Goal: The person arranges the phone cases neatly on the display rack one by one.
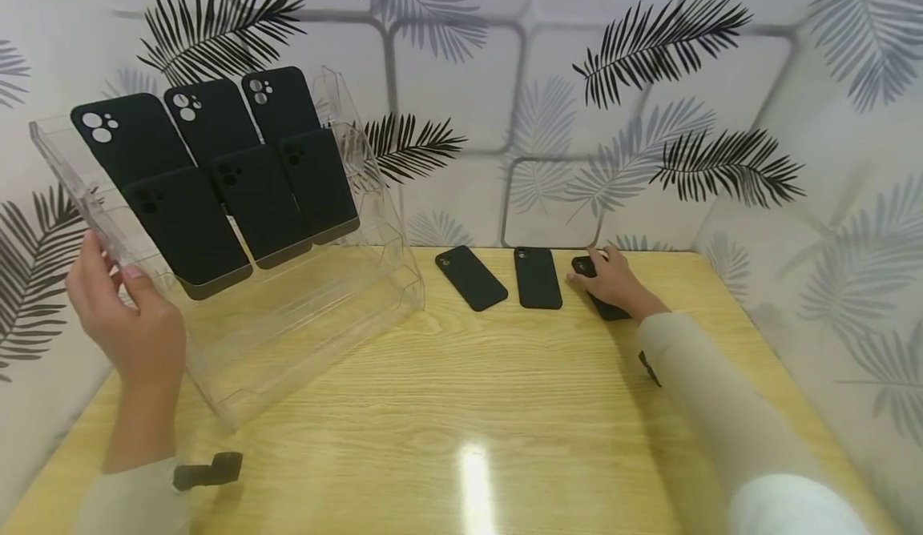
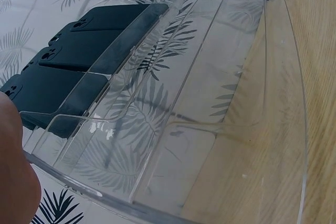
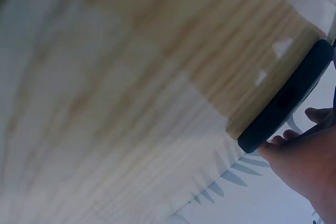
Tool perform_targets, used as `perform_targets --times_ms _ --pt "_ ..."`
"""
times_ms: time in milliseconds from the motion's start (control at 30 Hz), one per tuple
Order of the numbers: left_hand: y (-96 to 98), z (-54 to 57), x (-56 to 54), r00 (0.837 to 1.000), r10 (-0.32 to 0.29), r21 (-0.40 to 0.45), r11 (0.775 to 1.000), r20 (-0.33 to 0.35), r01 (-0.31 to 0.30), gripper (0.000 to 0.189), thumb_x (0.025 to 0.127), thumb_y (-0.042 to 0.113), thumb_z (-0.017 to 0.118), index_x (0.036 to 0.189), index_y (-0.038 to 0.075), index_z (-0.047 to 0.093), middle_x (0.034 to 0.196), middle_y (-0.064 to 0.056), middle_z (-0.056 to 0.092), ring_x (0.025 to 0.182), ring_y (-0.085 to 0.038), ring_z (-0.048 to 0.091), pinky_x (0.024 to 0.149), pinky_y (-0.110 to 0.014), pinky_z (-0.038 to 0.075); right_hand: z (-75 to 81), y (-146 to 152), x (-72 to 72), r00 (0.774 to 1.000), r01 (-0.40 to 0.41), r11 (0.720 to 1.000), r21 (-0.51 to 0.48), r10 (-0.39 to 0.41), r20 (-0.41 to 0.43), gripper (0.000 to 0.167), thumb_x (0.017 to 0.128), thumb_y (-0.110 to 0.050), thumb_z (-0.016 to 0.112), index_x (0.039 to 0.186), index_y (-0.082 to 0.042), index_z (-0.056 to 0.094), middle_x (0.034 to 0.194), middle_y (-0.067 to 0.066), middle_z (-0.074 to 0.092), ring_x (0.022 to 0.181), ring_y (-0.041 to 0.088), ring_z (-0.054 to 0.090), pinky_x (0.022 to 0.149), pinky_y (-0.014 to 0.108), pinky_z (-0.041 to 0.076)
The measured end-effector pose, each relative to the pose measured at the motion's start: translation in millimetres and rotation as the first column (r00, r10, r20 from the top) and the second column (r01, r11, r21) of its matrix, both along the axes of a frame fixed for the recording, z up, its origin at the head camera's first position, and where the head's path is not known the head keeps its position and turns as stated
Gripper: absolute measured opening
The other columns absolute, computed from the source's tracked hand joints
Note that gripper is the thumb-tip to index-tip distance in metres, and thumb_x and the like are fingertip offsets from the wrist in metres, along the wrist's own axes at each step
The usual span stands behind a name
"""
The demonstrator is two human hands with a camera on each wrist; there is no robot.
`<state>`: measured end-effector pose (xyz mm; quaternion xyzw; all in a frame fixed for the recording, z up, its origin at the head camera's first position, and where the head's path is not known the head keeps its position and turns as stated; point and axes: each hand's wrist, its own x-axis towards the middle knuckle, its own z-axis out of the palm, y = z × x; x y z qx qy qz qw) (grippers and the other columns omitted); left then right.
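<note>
My left hand [image 1: 133, 323] grips the left side panel of a clear plastic display rack [image 1: 65, 166], thumb on the near side and fingers behind. Tilted back in the rack are black phone cases in two rows, upper case [image 1: 133, 142] and lower case [image 1: 191, 231] among them; the left wrist view shows these cases [image 2: 79, 48] from the side. At the far right of the table, my right hand [image 1: 616, 283] holds a black phone case [image 1: 611, 311] by its edges, partly covering it. The right wrist view shows that case [image 3: 286, 98] edge-on beside the hand [image 3: 310, 161].
Two more black phone cases, one slanted [image 1: 472, 279] and one nearly straight [image 1: 538, 279], lie left of my right hand. The rack's lower tiers hold nothing. A leaf-patterned wall [image 1: 461, 191] borders the back of the wooden table [image 1: 404, 391].
</note>
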<state>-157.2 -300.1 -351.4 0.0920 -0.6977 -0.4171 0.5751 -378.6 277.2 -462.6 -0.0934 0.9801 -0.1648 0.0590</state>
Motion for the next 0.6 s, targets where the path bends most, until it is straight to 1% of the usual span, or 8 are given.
perform_targets --times_ms 133,367,500,600 --pt "-0.7 -2.0 -0.9 1.000 -0.001 -0.003 1.000 0.010 0.001 0.047 0.100 0.004 0.044 0.145 0.013 0.053 0.132 0.004 0.053 0.124 -0.009 0.049 0.101 -0.018 0.043 -0.7 2.3 -0.4 0.999 0.007 1.000 0.020 -0.008 0.032 0.089 0.101 -0.052 0.049 0.159 0.006 0.013 0.158 0.040 0.010 0.145 0.058 0.010 0.116 0.070 0.017" --pt "-0.9 -2.3 -1.2 1.000 -0.001 -0.005 1.000 0.030 0.001 0.047 0.101 0.006 0.043 0.146 0.015 0.052 0.133 0.004 0.053 0.124 -0.007 0.048 0.103 -0.018 0.042 -0.6 4.1 -0.1 0.996 0.029 1.000 0.012 -0.030 0.078 0.090 0.102 -0.053 0.046 0.158 0.007 0.011 0.157 0.041 0.012 0.144 0.058 0.013 0.115 0.068 0.020" --pt "-1.5 -1.8 -1.6 0.999 0.000 0.000 1.000 0.034 0.000 0.047 0.101 0.006 0.043 0.146 0.015 0.052 0.133 0.006 0.052 0.124 -0.006 0.048 0.103 -0.018 0.042 1.8 1.3 2.4 0.996 0.031 0.999 -0.013 -0.029 0.082 0.091 0.101 -0.056 0.045 0.159 0.006 0.012 0.156 0.042 0.012 0.144 0.059 0.014 0.114 0.069 0.022" --pt "-2.3 -1.9 -1.6 1.000 0.001 0.008 1.000 0.025 -0.002 0.047 0.100 0.005 0.043 0.146 0.015 0.053 0.132 0.007 0.052 0.124 -0.006 0.048 0.102 -0.018 0.043 4.1 -2.8 5.2 0.998 0.023 0.999 -0.025 -0.022 0.066 0.093 0.099 -0.059 0.045 0.158 0.007 0.016 0.154 0.043 0.015 0.141 0.060 0.019 0.112 0.069 0.026"
